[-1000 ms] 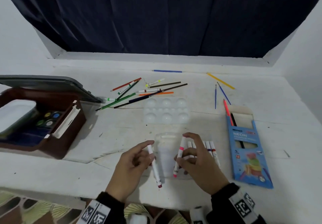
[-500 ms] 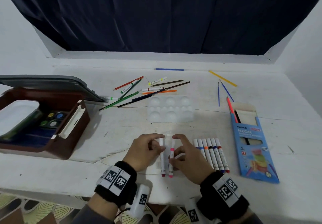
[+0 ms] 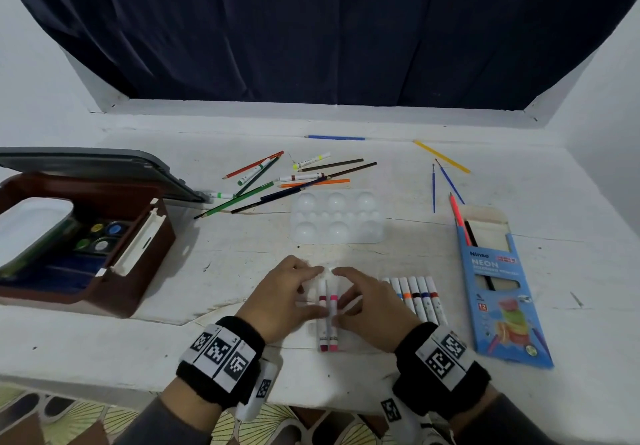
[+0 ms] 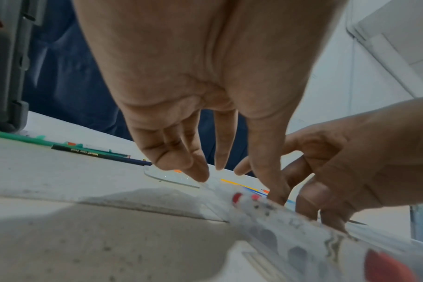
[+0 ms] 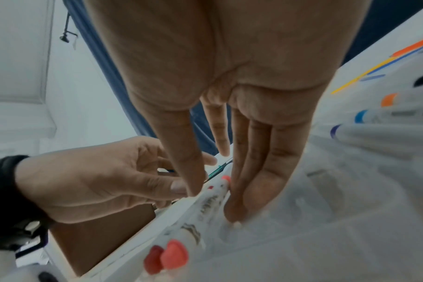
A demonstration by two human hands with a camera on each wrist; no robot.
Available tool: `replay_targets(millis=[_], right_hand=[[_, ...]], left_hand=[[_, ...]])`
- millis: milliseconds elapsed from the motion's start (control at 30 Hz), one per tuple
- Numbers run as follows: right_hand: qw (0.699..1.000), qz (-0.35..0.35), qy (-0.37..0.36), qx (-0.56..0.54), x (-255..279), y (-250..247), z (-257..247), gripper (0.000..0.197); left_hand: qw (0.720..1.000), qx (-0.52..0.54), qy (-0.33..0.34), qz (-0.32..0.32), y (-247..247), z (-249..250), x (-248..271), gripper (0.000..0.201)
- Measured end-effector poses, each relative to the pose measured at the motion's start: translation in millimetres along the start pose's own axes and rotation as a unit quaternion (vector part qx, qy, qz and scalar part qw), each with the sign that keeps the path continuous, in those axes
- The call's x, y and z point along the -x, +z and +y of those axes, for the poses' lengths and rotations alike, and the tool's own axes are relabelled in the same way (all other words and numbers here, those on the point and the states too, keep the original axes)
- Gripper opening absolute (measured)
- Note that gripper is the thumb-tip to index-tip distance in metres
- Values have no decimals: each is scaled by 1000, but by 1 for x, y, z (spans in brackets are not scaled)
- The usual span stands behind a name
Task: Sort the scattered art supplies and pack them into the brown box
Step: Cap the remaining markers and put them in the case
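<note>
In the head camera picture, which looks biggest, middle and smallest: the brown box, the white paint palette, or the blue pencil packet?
1. brown box, clearly the largest.
2. blue pencil packet and white paint palette look about alike; the packet is longer, the palette wider, and the packet's near end lies closer to the camera, so I won't rank them.

Rough matt white table point(image 3: 242, 257); glossy plastic palette point(image 3: 337, 217); cardboard pencil box point(image 3: 498, 288).

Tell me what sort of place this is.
Probably a home craft corner: a white table in a curtained alcove, strewn with colored pencils, a paint palette, and an open brown box holding paint pots.
</note>
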State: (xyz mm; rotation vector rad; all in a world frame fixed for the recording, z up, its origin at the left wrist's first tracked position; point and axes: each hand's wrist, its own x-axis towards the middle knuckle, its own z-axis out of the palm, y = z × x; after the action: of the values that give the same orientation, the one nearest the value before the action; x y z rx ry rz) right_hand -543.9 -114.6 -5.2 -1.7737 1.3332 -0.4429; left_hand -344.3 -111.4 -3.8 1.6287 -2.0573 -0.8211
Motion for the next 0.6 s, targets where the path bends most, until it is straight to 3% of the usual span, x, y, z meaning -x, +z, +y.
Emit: replay_targets(millis=[100, 200, 300, 367, 600], right_hand=[[999, 4, -17, 47, -3, -5, -5, 71], [992, -1, -38, 122, -5, -12, -9, 70], [972, -44, -41, 226, -10, -14, -8, 80], [958, -77, -45, 274, -13, -12, -8, 76], [941, -126, -53, 310, -13, -9, -12, 79]], left_hand=[[1000, -31, 3, -6, -3, -3, 1, 80], [995, -85, 8, -50, -2, -6, -1, 86], [991, -112, 7, -71, -1, -5, -2, 84], [991, -117, -4, -71, -1, -5, -3, 84], [990, -114, -50, -65, -1, 0, -6, 80]])
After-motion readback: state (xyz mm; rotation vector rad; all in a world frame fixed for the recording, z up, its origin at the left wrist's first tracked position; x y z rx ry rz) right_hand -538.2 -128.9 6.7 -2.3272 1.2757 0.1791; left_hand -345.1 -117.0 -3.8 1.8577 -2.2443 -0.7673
